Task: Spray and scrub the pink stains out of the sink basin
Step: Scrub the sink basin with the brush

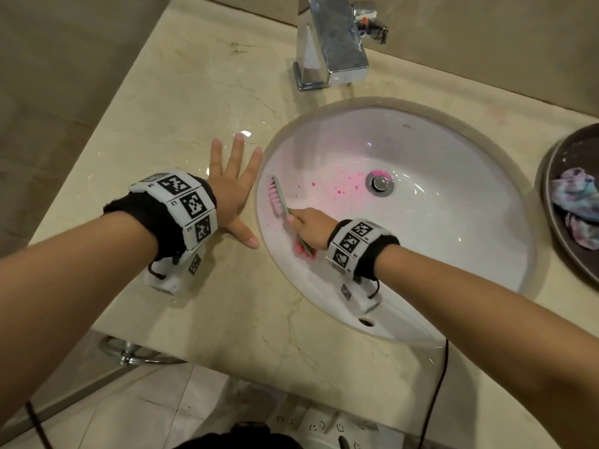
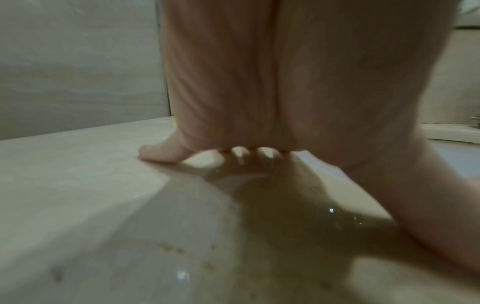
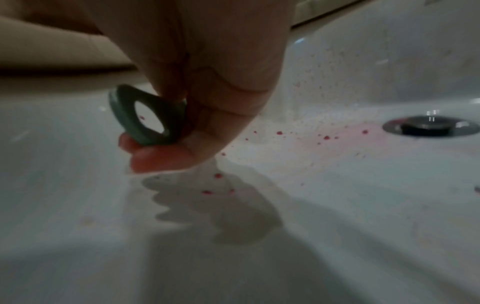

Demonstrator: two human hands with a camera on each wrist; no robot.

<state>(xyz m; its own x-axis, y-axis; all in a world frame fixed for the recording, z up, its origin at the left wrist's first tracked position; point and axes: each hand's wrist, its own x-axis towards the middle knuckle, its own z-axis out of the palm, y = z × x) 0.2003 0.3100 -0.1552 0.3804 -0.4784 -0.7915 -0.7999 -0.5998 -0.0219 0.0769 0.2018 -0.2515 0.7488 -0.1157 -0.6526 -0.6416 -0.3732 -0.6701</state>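
Observation:
A white oval sink basin [image 1: 437,222] is set in a beige marble counter [image 1: 181,102]. Pink stains [image 1: 343,184] speckle the basin floor left of the chrome drain [image 1: 380,183], and the pink stains [image 3: 324,137] also show near the drain [image 3: 431,125] in the right wrist view. My right hand [image 1: 309,226] grips the green handle of a scrub brush [image 1: 278,197] with pink bristles, whose head lies against the basin's left wall. The looped handle end [image 3: 148,119] sticks out below my fingers [image 3: 166,158]. My left hand [image 1: 231,186] presses flat on the counter beside the basin rim, fingers spread.
A chrome faucet [image 1: 330,43] stands behind the basin. At the right edge a dark round tray [image 1: 547,176] holds a crumpled blue and pink cloth [image 1: 577,205]. A towel ring [image 1: 129,353] hangs below the counter front, and a black cable [image 1: 440,384] drops over it.

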